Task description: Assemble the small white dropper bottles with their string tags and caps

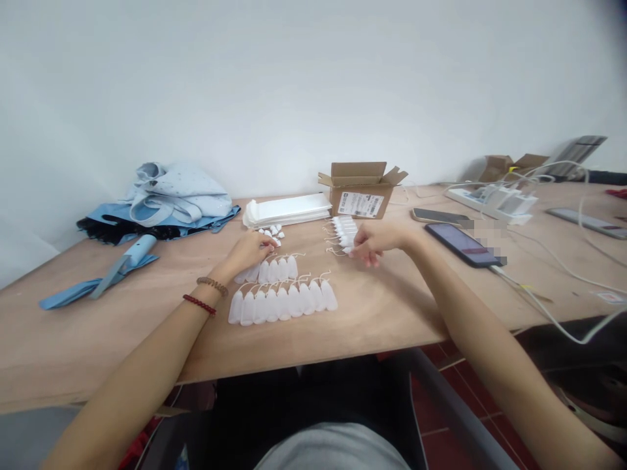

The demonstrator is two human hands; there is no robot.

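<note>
Two rows of small white tags with strings [283, 299] lie on the wooden table [372, 313] in front of me. My left hand [249, 251] rests curled above the upper row, its fingertips pinched at a cluster of tiny white pieces [272, 232]. My right hand [373, 243] is closed in a pinch at a pile of loose white tags [341, 232], gripping one of them.
A stack of white sheets [288, 210] and an open cardboard box [361, 188] stand behind the tags. Blue cloth [166, 199] and a folded blue umbrella [115, 267] lie left. Phones [461, 244], a power strip [490, 198] and cables lie right.
</note>
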